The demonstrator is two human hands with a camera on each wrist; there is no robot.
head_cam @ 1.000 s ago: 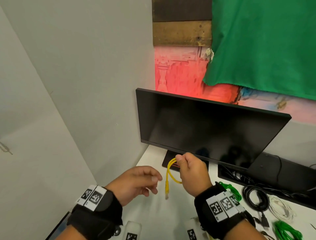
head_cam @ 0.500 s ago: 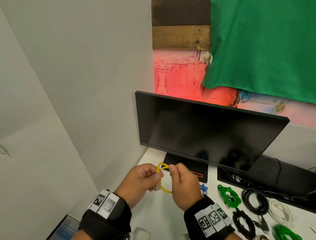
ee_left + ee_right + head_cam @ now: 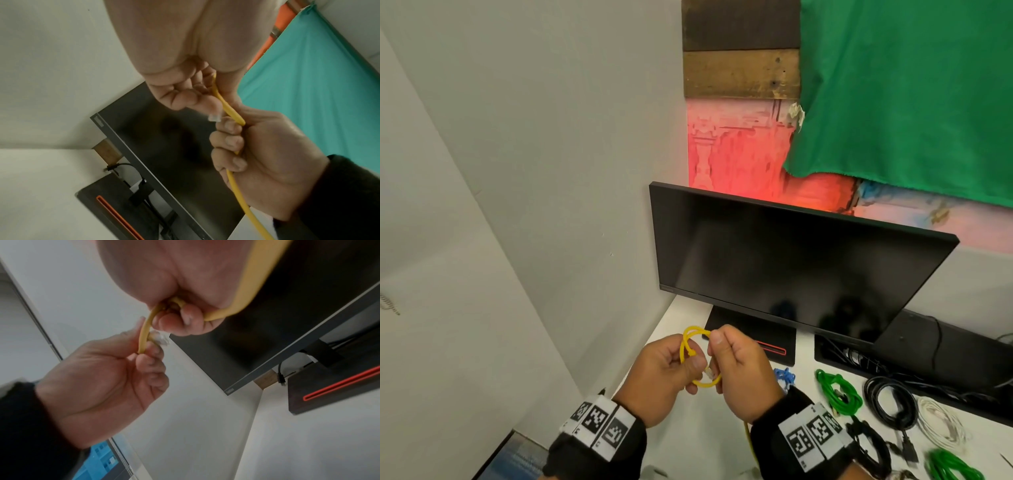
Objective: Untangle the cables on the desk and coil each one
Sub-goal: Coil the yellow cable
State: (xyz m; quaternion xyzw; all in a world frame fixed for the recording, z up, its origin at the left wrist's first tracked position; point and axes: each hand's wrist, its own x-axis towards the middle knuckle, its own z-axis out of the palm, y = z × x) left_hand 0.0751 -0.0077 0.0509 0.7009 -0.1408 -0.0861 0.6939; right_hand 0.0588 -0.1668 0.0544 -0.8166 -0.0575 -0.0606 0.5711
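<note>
My left hand [image 3: 666, 373] and right hand [image 3: 739, 370] both pinch the yellow cable [image 3: 690, 337] — its small loop stands upright between them, the slack trailing below my right.

Left hand [image 3: 666, 375]: raised above the desk, back toward the head camera, fingers [image 3: 153, 369] curled, thumb and forefinger pinching the thin yellow cable [image 3: 690, 346].
Right hand [image 3: 743, 371]: just beside the left, knuckles nearly touching it, fingers [image 3: 228, 142] curled round the same cable, thumb on top.
Wrists: both wrapped in black bands bearing white square-coded tags, forearms angled inward.
Grip state: both hands closed on the cable.
</note>
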